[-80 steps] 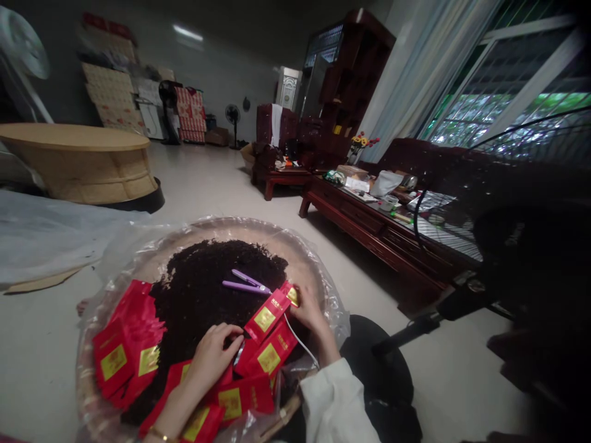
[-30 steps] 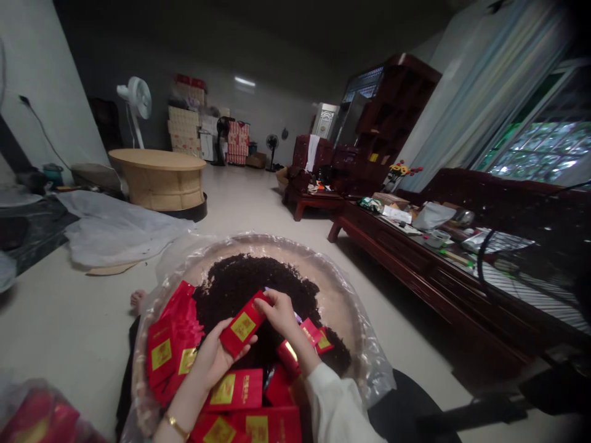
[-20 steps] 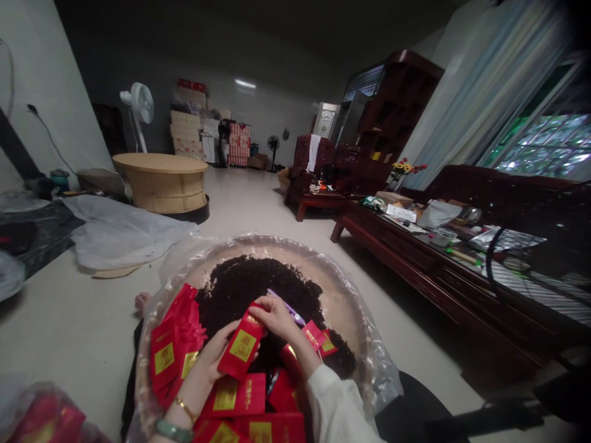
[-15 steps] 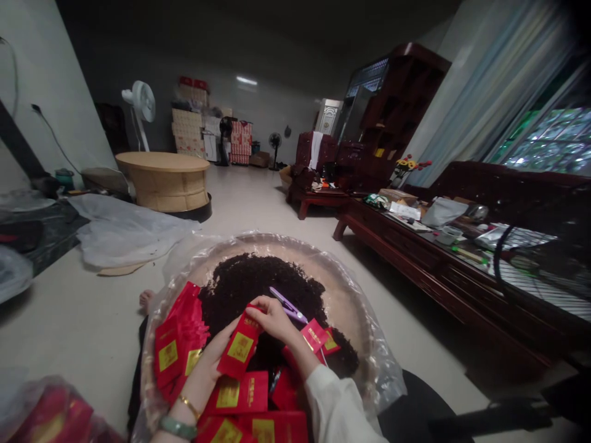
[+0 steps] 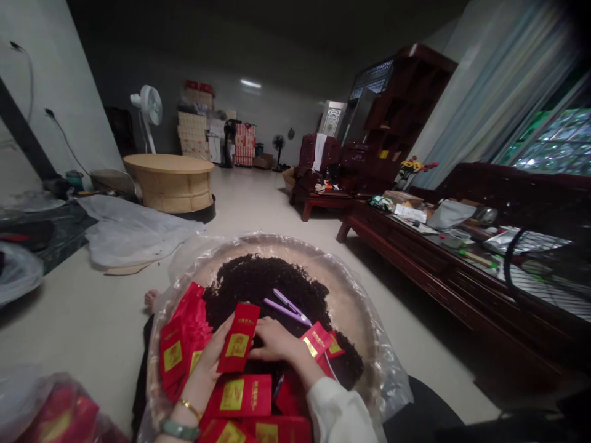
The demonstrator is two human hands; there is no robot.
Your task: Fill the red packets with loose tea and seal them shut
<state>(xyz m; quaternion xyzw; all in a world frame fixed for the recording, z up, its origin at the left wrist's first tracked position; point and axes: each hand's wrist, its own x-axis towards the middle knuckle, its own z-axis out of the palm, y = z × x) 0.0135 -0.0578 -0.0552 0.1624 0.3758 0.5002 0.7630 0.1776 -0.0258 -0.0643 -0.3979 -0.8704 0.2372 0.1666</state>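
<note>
My left hand (image 5: 213, 352) is closed around a red packet (image 5: 245, 321) with a gold square, holding it upright over a round basket. Beside the packet's right edge is my right hand (image 5: 277, 342), its thumb and fingers bent and apart; the fingertips are partly hidden by the packet, and nothing shows in them. A heap of dark, tea-like leaves (image 5: 263, 274) lies in the plastic-lined basket (image 5: 351, 307). On the leaves rests a purple sealing clamp (image 5: 290, 312) with its arms spread. More red packets (image 5: 244, 395) lie near me and at the left side.
Clear plastic sheeting (image 5: 133, 231) is spread on the floor at left, near a round wooden table (image 5: 170, 178). A long dark wooden table (image 5: 415, 258) with clutter stands at right. A bag of red packets (image 5: 64, 409) sits at lower left.
My right hand has let go of the packet's top and moved lower, beside its right edge. The clamp's arms show wider apart. The view has shifted slightly.
</note>
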